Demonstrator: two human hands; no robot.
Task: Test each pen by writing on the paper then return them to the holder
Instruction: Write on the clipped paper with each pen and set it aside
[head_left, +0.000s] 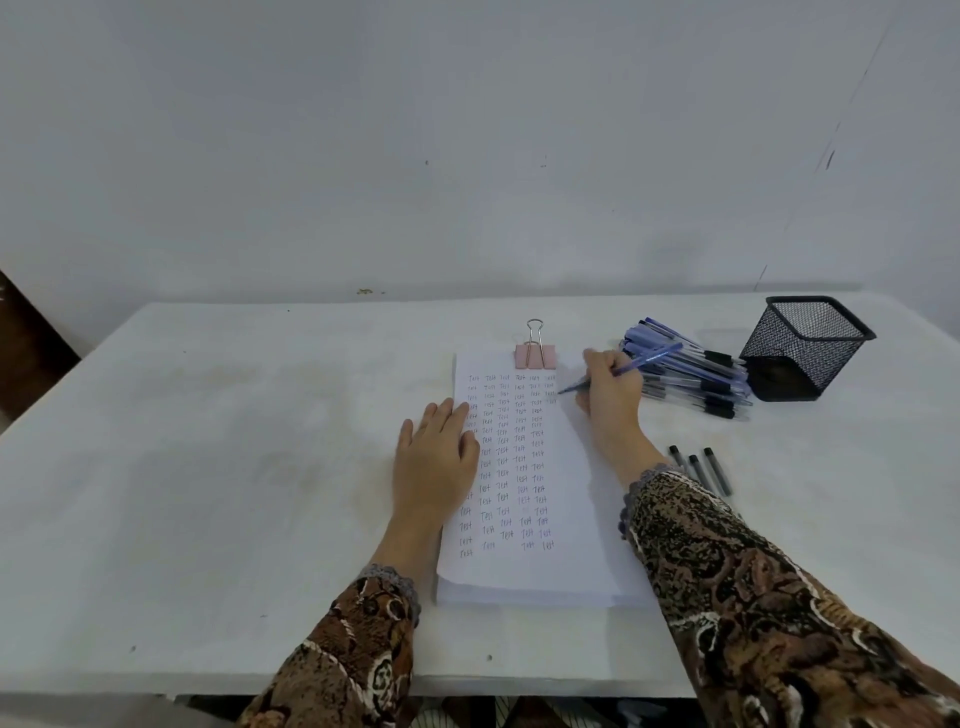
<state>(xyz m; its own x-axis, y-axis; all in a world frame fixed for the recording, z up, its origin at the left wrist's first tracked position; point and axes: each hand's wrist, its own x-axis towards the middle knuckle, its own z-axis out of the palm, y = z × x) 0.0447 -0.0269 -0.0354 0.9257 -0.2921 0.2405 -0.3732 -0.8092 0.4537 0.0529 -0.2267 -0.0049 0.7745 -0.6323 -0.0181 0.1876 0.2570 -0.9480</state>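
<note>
A stack of white paper (566, 499) lies in front of me, filled with columns of the word "Test". My left hand (434, 457) rests flat on the sheet's left edge, fingers spread. My right hand (610, 389) grips a blue pen (647, 358), its tip touching the upper right part of the page. A pile of blue pens (696, 371) lies to the right of that hand. The black mesh holder (805, 345) stands further right; no pens show in it.
A pink binder clip (535, 353) holds the top of the paper. Three dark pen caps (701, 470) lie on the white table (208, 467) beside my right forearm. A pale wall rises behind the table's far edge.
</note>
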